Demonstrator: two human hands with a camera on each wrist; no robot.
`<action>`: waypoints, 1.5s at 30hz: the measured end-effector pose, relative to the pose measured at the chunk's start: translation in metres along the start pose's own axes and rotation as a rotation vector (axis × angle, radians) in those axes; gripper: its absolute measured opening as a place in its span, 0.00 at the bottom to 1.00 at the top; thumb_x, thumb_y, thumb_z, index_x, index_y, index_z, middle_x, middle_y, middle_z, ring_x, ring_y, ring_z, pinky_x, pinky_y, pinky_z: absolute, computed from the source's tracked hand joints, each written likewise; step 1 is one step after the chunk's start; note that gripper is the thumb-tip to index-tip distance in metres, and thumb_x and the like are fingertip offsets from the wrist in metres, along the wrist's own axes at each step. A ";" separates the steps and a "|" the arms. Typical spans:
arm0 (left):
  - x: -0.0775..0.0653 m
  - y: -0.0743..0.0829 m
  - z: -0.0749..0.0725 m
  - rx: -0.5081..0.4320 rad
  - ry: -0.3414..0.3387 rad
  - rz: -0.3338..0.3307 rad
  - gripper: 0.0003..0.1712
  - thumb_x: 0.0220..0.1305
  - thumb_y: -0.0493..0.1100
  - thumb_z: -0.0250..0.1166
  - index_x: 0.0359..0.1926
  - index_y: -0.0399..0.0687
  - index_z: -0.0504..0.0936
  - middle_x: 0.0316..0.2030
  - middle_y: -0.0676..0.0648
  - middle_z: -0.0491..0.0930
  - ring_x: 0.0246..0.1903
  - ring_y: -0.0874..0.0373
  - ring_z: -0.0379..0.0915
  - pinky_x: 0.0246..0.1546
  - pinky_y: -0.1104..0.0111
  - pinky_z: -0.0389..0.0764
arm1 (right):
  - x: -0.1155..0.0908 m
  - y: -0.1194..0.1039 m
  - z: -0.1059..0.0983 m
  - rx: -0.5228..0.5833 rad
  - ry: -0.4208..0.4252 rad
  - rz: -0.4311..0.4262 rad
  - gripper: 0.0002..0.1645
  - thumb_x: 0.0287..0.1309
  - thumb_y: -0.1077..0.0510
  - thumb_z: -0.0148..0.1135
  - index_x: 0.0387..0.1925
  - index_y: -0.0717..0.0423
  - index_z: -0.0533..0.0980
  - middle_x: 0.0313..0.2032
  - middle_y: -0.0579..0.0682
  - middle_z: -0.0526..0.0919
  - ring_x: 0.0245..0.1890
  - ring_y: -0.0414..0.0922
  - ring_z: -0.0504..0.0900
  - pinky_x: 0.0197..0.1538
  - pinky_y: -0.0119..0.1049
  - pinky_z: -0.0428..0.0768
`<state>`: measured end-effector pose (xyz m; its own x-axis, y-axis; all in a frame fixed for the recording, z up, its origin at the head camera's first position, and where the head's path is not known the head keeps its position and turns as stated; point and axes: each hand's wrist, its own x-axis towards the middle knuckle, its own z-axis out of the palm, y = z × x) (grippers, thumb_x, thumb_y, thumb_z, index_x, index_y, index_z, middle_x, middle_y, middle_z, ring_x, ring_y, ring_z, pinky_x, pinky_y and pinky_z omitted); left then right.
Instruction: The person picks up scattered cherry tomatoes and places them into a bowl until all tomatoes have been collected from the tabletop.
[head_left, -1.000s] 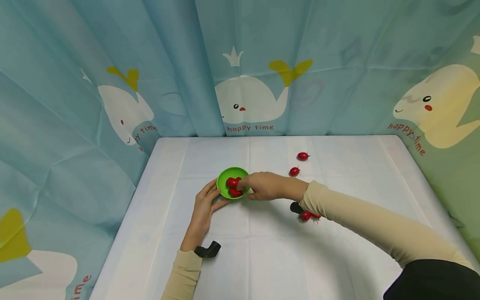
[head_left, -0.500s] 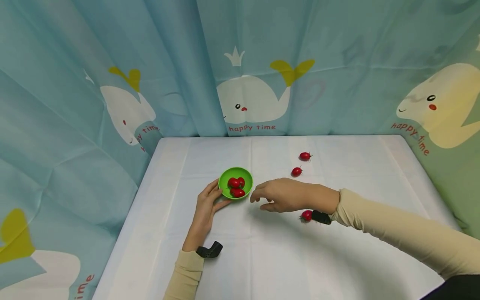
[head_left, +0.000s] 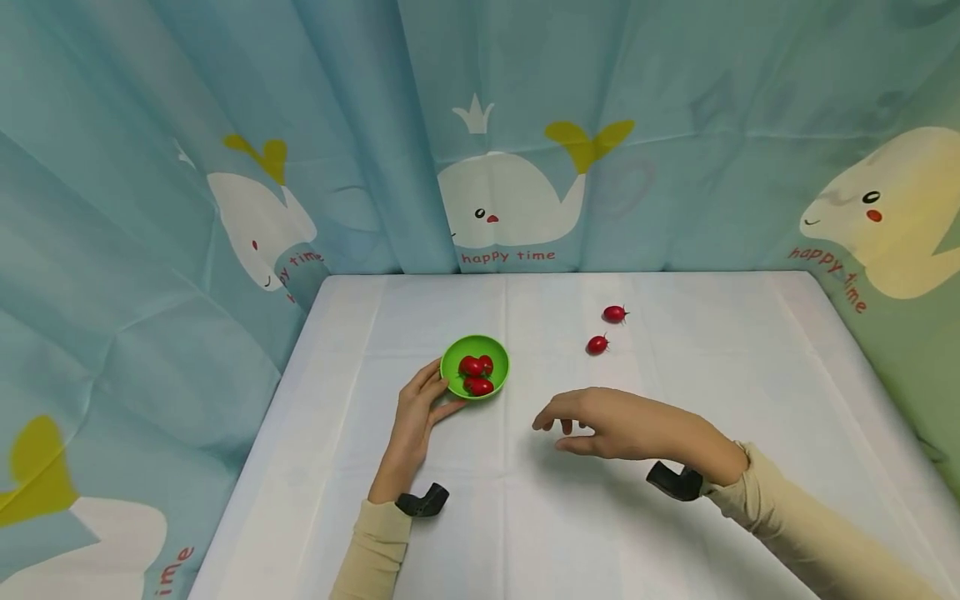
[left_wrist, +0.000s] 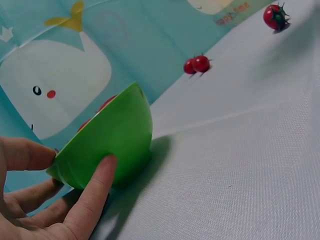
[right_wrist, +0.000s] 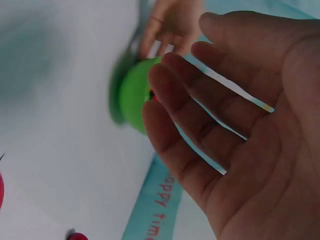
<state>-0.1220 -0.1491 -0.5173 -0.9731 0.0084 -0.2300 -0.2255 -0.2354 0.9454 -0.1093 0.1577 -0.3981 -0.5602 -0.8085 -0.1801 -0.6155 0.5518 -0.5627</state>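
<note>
A small green bowl [head_left: 500,360] with several cherry tomatoes [head_left: 478,386] in it stands left of the table's middle. My left hand [head_left: 415,417] holds the bowl from its near left side. In the left wrist view, the thumb presses the bowl's wall [left_wrist: 127,127] and the other fingers lie at the rim and under it. My right hand [head_left: 622,425] hovers over the table to the right of the bowl, fingers loosely bent and apart, palm bare in the right wrist view.
Two cherry tomatoes [head_left: 597,344] lie on the white tablecloth [head_left: 420,308] toward the back. Another tomato [left_wrist: 275,17] shows in the left wrist view; the right arm hides that spot in the head view. A blue whale-print curtain [head_left: 360,167] hangs behind the table.
My right hand has come out of the bowl and moved right and nearer, leaving tomatoes inside. The left hand stays on the bowl. The view has shifted slightly.
</note>
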 end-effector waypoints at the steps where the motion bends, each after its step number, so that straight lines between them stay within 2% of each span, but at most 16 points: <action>1: 0.000 0.000 0.001 0.000 -0.001 0.000 0.24 0.75 0.39 0.53 0.69 0.53 0.68 0.68 0.46 0.68 0.66 0.49 0.69 0.55 0.56 0.85 | -0.003 0.000 0.000 0.017 0.012 0.011 0.18 0.67 0.50 0.60 0.57 0.32 0.75 0.51 0.30 0.79 0.46 0.32 0.79 0.48 0.31 0.84; 4: -0.001 0.000 0.001 0.000 -0.002 0.004 0.24 0.75 0.39 0.53 0.69 0.53 0.68 0.68 0.46 0.68 0.66 0.48 0.70 0.56 0.56 0.84 | -0.013 0.002 0.000 0.069 0.066 0.041 0.19 0.67 0.48 0.61 0.58 0.29 0.74 0.50 0.29 0.79 0.45 0.32 0.79 0.48 0.34 0.84; 11: 0.001 -0.001 0.001 0.002 0.008 0.003 0.24 0.75 0.39 0.53 0.69 0.52 0.68 0.68 0.45 0.68 0.66 0.49 0.69 0.55 0.57 0.85 | -0.034 0.007 0.002 0.184 0.226 0.124 0.21 0.65 0.43 0.62 0.58 0.27 0.72 0.51 0.27 0.79 0.47 0.33 0.79 0.45 0.29 0.84; 15: 0.001 -0.001 0.001 0.004 0.008 0.001 0.24 0.75 0.39 0.53 0.69 0.52 0.68 0.68 0.45 0.68 0.66 0.49 0.69 0.55 0.57 0.85 | -0.045 0.014 0.006 0.248 0.273 0.149 0.21 0.65 0.43 0.62 0.59 0.26 0.72 0.52 0.29 0.79 0.47 0.32 0.80 0.45 0.29 0.83; 18: 0.000 0.000 0.002 0.003 0.008 -0.001 0.24 0.75 0.39 0.53 0.69 0.52 0.68 0.68 0.46 0.68 0.66 0.49 0.69 0.55 0.57 0.85 | -0.055 0.023 0.010 0.282 0.312 0.158 0.21 0.66 0.47 0.62 0.59 0.28 0.72 0.53 0.30 0.79 0.46 0.32 0.81 0.48 0.30 0.84; 25: 0.001 0.000 0.001 0.005 0.010 -0.001 0.24 0.75 0.39 0.53 0.69 0.52 0.68 0.68 0.46 0.68 0.66 0.49 0.69 0.54 0.58 0.85 | -0.076 0.042 0.018 0.272 0.441 0.235 0.21 0.68 0.50 0.60 0.61 0.32 0.72 0.54 0.33 0.79 0.47 0.32 0.81 0.53 0.29 0.82; 30: 0.000 0.001 0.003 -0.003 0.024 -0.007 0.25 0.74 0.39 0.53 0.70 0.52 0.68 0.69 0.46 0.68 0.66 0.49 0.69 0.53 0.60 0.86 | -0.086 0.056 0.024 0.252 0.518 0.286 0.22 0.68 0.52 0.60 0.62 0.38 0.72 0.56 0.42 0.80 0.47 0.30 0.80 0.52 0.24 0.81; 40: 0.000 0.000 0.003 -0.024 0.020 0.008 0.26 0.74 0.38 0.53 0.71 0.49 0.66 0.70 0.43 0.66 0.67 0.47 0.67 0.51 0.60 0.87 | -0.101 0.077 0.038 0.243 0.591 0.425 0.24 0.68 0.50 0.60 0.64 0.44 0.72 0.57 0.51 0.81 0.48 0.23 0.75 0.50 0.17 0.78; 45: 0.000 0.001 0.003 -0.018 0.032 -0.007 0.26 0.73 0.39 0.55 0.70 0.51 0.67 0.68 0.45 0.68 0.66 0.49 0.69 0.51 0.62 0.87 | -0.101 0.084 0.048 0.259 0.586 0.446 0.24 0.67 0.54 0.61 0.63 0.49 0.72 0.57 0.52 0.81 0.49 0.31 0.79 0.50 0.18 0.79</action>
<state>-0.1223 -0.1463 -0.5157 -0.9694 -0.0212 -0.2447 -0.2316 -0.2527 0.9394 -0.0781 0.2759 -0.4664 -0.9701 -0.2421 -0.0188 -0.1548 0.6761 -0.7204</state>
